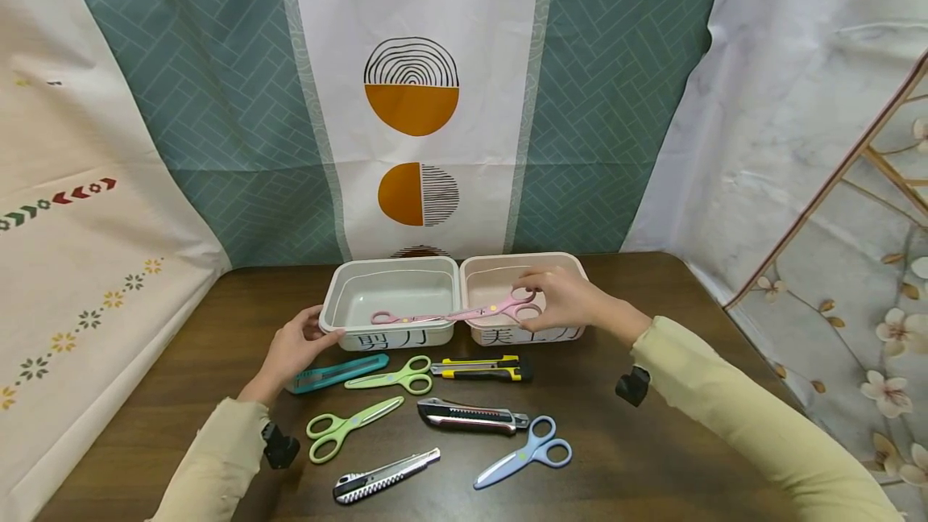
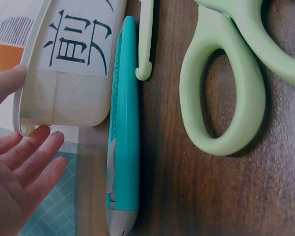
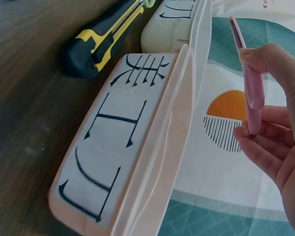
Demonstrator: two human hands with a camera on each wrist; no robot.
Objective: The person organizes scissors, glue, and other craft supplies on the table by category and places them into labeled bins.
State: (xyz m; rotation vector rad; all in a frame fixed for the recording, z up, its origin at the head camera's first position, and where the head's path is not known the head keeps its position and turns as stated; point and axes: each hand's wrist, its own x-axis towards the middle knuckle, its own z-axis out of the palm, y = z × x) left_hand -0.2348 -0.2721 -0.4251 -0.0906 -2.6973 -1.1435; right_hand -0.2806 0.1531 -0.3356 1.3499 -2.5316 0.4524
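My right hand (image 1: 554,296) pinches the handle of pink scissors (image 1: 464,314), held level above two bins with the blades pointing left. The tips hang over the white bin (image 1: 341,290) and the handles over the pink bin (image 1: 573,264). In the right wrist view the pink scissors (image 3: 250,73) sit between my thumb and fingers above the pink bin (image 3: 137,147). My left hand (image 1: 293,345) is open, its thumb on the white bin's left front corner. In the left wrist view the left hand (image 2: 19,172) lies beside the white bin (image 2: 68,93) and a teal utility knife (image 2: 123,123).
On the brown table (image 1: 689,457) in front of the bins lie a teal knife (image 1: 337,371), two green scissors (image 1: 395,377) (image 1: 344,427), a yellow-black knife (image 1: 482,368), a dark knife (image 1: 471,416), a silver knife (image 1: 384,477) and blue scissors (image 1: 525,451). Patterned cloth hangs behind.
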